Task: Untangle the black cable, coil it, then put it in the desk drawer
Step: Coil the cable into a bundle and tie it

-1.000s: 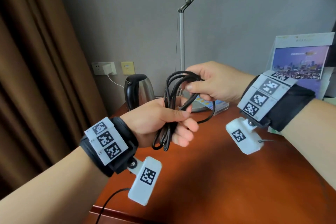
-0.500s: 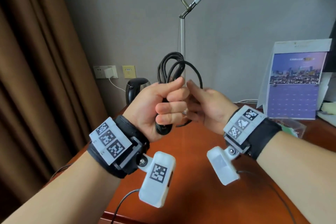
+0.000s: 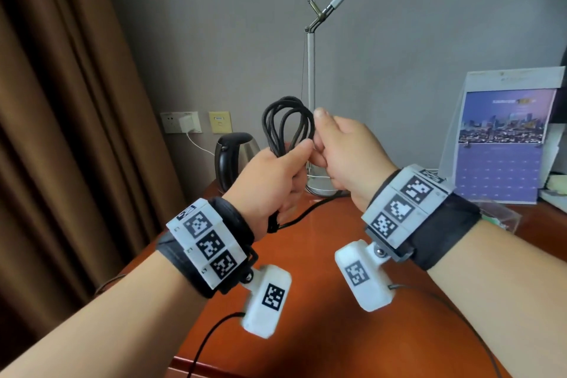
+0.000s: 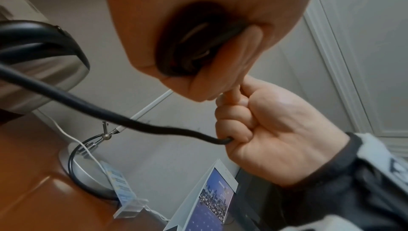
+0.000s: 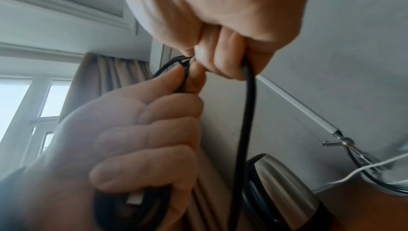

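The black cable [image 3: 287,123] stands as a bundle of loops above my left hand [image 3: 288,172], which grips it in a fist in front of my chest. My right hand [image 3: 328,150] presses close against the left and grips one strand of the cable, thumb pointing up beside the loops. In the left wrist view that strand [image 4: 99,112] runs into the right hand [image 4: 264,130]. The right wrist view shows the strand [image 5: 244,130] hanging from my curled right fingers, with the left hand [image 5: 143,139] holding the bundle. A loose tail drops below the left fist to the desk [image 3: 306,301]. No drawer is in view.
On the red-brown desk stand a steel kettle [image 3: 233,156] at the back left, a desk lamp [image 3: 310,101] behind my hands and a purple calendar [image 3: 503,144] at the right. A brown curtain [image 3: 61,132] hangs at the left. A white charger [image 3: 185,123] sits in the wall socket.
My left hand turned the bundle upright and lifted it. My right hand left the top of the loops, came in beside the left fist and took hold of a strand.
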A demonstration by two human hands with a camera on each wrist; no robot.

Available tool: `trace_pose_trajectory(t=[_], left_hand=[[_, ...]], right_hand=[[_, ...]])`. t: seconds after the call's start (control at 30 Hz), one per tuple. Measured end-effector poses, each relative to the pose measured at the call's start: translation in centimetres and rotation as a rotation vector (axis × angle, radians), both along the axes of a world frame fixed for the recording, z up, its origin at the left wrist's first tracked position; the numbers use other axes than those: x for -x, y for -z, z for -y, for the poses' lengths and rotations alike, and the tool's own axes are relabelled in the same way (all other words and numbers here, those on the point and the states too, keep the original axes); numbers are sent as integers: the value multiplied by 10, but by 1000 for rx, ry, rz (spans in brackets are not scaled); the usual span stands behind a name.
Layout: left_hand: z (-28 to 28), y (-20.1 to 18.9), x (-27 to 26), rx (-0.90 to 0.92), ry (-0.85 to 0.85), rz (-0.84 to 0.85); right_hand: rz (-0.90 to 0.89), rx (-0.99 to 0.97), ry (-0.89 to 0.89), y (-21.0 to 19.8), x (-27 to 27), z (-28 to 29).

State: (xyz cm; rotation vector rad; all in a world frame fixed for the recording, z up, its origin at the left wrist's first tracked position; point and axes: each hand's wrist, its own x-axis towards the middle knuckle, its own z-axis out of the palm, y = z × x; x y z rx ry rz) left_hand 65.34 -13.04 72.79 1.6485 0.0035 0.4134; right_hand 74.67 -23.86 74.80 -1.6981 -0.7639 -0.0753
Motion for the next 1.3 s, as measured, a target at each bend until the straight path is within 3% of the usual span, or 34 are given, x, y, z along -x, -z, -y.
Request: trace_pose_trajectory(t=[0.1,0.2,0.27,0.4,0.5,0.77,0.93,1.07,1.23,1.3], left_hand=[[1,1,0,23,-35,32],[3,3,2,-37,-45,29],[3,4,4,-48,-35,29],[-1,5,3,46,-12,31],[-2,3,0,142,-17,26],[-12,-31,3,170,-134,178],[-47,-60,13,398,-270,281],[-83,-82,23,468,-411,368],[-136,-81,35,610,-658,414],[-143,-69,32,560,-777,357]], right_hand=[[185,205,147,-10,4,0],[157,291,211,-13,3,-2],[24,289,161,-12,2,-3],[-499,132,-148,-8,1,-2],[-607,110,-320,-5,1,0],[-511,-69,-578,0,3,5],[-283,105,-555,25,-7,16],[-267,152,-587,40,-10,31],[-156,335,-494,41,-27,53],[-145,400,-422,43,-32,61]])
